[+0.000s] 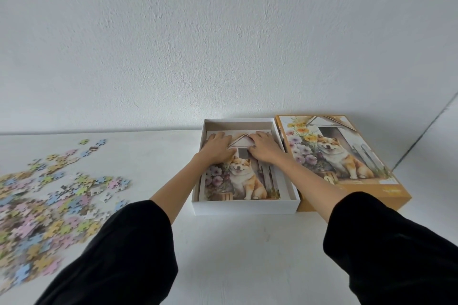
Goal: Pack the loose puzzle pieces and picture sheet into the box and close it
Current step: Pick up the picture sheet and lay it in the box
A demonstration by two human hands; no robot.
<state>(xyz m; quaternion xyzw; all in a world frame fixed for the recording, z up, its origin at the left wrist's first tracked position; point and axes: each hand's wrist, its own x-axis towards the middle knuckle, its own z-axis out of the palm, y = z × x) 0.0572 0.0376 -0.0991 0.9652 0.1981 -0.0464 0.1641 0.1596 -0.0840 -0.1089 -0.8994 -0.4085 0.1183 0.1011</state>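
Picture sheet (244,181) lies flat inside the open white box (245,208), dog print facing up, near edge close to the front wall. Both hands are palm-down on its far half: left hand (217,148) and right hand (264,147), fingers spread, pressing rather than pinching. Neither grip is closed around anything; each is flat and open against the paper.

Handling judgement, sheet: thin, light, floppy paper. It will likely bow or slide if pushed from 1 edge, so flat palms suit it. To lift it again, take a corner or the near edge.

Puzzle pieces (49,205): a loose scatter on the table (235,255), well apart from the box on the left. None visible in the box. Judged light, stiff card, small and easy to spill. Best gathered by sweeping into cupped hands, several handfuls, not picked 1 by 1.

Lid (347,163): orange, printed side up, just beside the box on its right, seemingly touching it. Rigid card shell, light. Take hold at its 2 long sides to lower it squarely.

Status: sheet in, pieces and lid not yet done.
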